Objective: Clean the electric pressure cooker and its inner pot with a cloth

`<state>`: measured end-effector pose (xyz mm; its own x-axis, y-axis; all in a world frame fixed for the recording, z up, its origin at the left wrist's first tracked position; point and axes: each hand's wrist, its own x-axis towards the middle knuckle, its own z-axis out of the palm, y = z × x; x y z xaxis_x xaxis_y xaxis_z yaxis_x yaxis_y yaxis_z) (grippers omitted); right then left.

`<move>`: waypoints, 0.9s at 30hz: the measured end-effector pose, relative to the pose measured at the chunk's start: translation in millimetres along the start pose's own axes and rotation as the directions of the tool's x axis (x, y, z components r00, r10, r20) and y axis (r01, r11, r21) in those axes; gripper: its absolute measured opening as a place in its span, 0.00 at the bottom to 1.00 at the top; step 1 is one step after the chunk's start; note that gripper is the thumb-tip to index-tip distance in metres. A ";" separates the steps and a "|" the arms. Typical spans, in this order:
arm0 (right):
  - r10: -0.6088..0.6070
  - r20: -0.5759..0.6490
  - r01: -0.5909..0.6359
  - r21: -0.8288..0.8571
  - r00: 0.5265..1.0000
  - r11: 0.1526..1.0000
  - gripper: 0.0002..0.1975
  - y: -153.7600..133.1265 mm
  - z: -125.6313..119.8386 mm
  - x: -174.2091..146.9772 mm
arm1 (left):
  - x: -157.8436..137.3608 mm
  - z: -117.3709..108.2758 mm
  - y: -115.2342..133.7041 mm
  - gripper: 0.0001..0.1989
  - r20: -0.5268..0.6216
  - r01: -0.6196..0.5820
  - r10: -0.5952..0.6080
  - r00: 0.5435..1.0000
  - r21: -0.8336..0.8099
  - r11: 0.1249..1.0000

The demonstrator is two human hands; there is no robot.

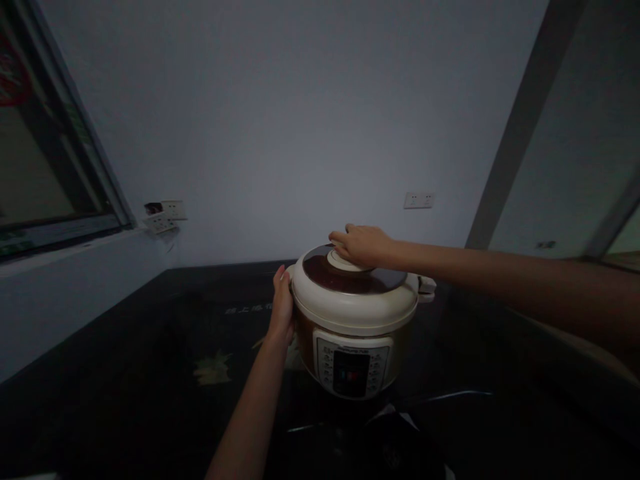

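A cream and brown electric pressure cooker (407, 347) stands upright on a dark glossy table, its control panel (353, 367) facing me. Its lid (350, 303) sits on top, with a dark red-brown centre and a pale knob. My right hand (364, 245) reaches in from the right, fingers curled over the knob and gripping it. At the cooker's left side, my left hand (283, 307) holds the body near the side handle, which it mostly hides. A second side handle (427, 288) juts out on the right.
The dark table (165, 347) bears a leaf pattern and pale lettering. A black item (400, 447) lies in front of the cooker, too dim to name. Wall sockets (419, 200) are behind; a power strip (160, 223) sits at the left, near a window (45, 147).
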<state>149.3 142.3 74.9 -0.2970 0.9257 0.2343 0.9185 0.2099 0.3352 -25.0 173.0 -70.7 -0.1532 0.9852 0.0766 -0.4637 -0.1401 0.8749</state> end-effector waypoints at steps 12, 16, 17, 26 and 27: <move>0.042 0.015 -0.043 0.067 0.999 0.997 0.23 1.2 1.7 -2.9 | 1.6 -1.2 -3.4 0.25 0.007 -0.007 0.007 1.000 0.012 1.000; 0.044 0.025 -0.046 0.078 0.999 0.996 0.23 1.2 -0.1 -2.7 | 3.7 -0.9 -4.0 0.24 -0.001 -0.009 0.009 1.000 0.014 1.000; 0.044 0.032 -0.046 0.080 0.999 0.996 0.23 1.2 -1.1 -2.1 | 3.9 -1.0 -4.2 0.24 0.001 -0.009 0.009 1.000 0.016 1.000; 0.124 0.073 -0.130 0.084 0.990 0.988 0.30 -7.9 -7.9 9.2 | 1.9 -1.1 -3.2 0.26 0.014 -0.009 0.009 1.000 0.029 1.000; 0.141 0.052 -0.145 0.081 0.989 0.986 0.30 -9.5 -6.7 9.6 | 1.5 -0.7 -3.0 0.26 0.013 -0.010 0.009 1.000 0.030 1.000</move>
<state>135.9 147.2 80.0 -0.1510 0.9610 0.2317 0.9698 0.0986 0.2230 -24.5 174.8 -73.5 -0.1463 0.9851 0.0909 -0.4357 -0.1467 0.8881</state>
